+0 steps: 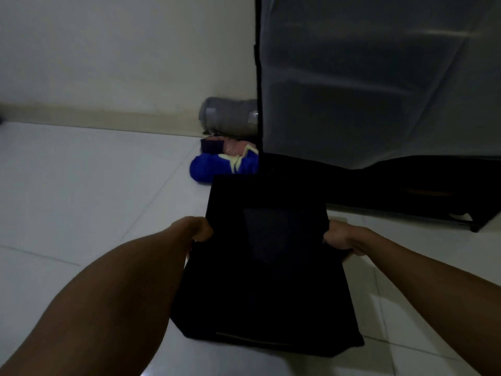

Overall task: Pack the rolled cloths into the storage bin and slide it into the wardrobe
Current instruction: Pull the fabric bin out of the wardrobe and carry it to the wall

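The black storage bin (267, 270) stands on the white tiled floor (81, 199) near the camera, its far end at the dark opening under the wardrobe (379, 77), with the left hand (199, 230) and right hand (340, 237) each curled shut on a side edge. At least 3 rolled cloths (225, 165) lie on the floor at the far left beside the wardrobe, outside the bin, so sliding it in now would likely leave them unpacked. The soft fabric walls could buckle under a hard push, or the bin could catch on the hanging grey cover (379, 147).
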